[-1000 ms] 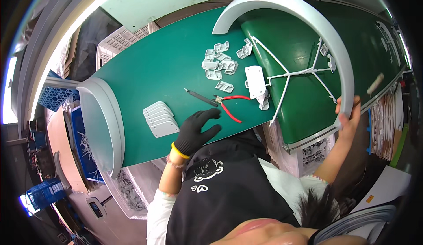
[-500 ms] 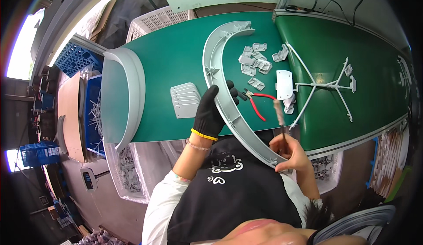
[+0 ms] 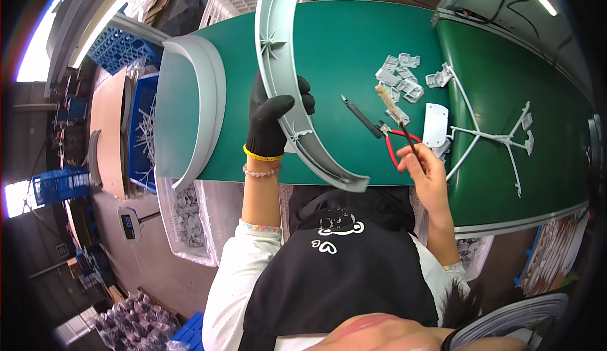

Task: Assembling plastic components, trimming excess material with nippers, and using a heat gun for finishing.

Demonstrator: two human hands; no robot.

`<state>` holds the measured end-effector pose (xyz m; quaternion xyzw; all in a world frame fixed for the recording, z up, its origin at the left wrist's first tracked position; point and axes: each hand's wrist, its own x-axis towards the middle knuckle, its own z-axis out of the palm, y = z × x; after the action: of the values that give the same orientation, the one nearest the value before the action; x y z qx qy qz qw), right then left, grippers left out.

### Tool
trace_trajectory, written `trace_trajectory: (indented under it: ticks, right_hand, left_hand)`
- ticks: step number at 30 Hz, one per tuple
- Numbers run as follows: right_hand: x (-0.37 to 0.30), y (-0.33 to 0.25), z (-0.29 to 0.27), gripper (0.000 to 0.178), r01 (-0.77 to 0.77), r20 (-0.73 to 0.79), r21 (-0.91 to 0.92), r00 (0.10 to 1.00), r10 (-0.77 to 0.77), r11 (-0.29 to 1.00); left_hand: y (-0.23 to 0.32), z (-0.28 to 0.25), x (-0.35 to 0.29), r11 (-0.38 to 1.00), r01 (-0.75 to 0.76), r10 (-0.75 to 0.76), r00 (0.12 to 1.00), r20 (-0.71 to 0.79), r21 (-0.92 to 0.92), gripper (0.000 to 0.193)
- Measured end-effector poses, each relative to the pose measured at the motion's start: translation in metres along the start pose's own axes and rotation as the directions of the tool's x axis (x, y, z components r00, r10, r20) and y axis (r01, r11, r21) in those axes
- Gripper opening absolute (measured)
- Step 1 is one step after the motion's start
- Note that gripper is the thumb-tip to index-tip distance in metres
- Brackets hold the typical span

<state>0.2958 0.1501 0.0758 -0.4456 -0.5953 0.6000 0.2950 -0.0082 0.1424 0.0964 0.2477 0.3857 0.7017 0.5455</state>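
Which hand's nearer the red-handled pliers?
Right. The right hand is just to the lower right of the red-handled pliers, holding a thin brush. The left hand is well to their left, gripping the curved grey strip.

On my left hand (image 3: 265, 125) I wear a black fabric glove with a bright yellow cuff band (image 3: 262, 156), then a pale pink beaded bracelet (image 3: 261, 173). My right hand (image 3: 430, 177) is bare. My white fabric sleeves (image 3: 231, 278) end in thin multicoloured trim (image 3: 260, 228); my black fabric apron (image 3: 354, 288) carries white printed hearts (image 3: 327, 247) and a cartoon outline.
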Motion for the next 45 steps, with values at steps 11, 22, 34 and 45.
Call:
trace_trajectory:
  ticks: [11, 22, 34, 45]
  right_hand:
    - [0.083, -0.036, 0.000, 0.025, 0.276, -0.085, -0.450, 0.934, -0.348, 0.850]
    - [0.172, -0.093, -0.013, 0.018, 0.386, 0.059, -0.850, 0.747, -0.663, 0.359]
    - [0.160, -0.112, -0.033, 0.028, 0.445, 0.336, -0.894, 0.746, -0.575, 0.054]
    - [0.122, -0.117, -0.034, 0.025, 0.554, 0.424, -0.830, 0.692, -0.584, 0.055]
  left_hand:
    - [-0.007, -0.001, -0.007, 0.950, 0.060, -0.059, 0.998, -0.013, 0.307, 0.082]
    - [-0.009, 0.017, -0.016, 0.934, 0.063, -0.066, 0.998, -0.002, 0.351, 0.080]
    - [-0.007, 0.023, -0.036, 0.934, 0.107, -0.111, 0.994, -0.006, 0.341, 0.084]
    - [-0.009, 0.021, -0.045, 0.938, 0.028, -0.063, 0.994, 0.089, 0.344, 0.084]
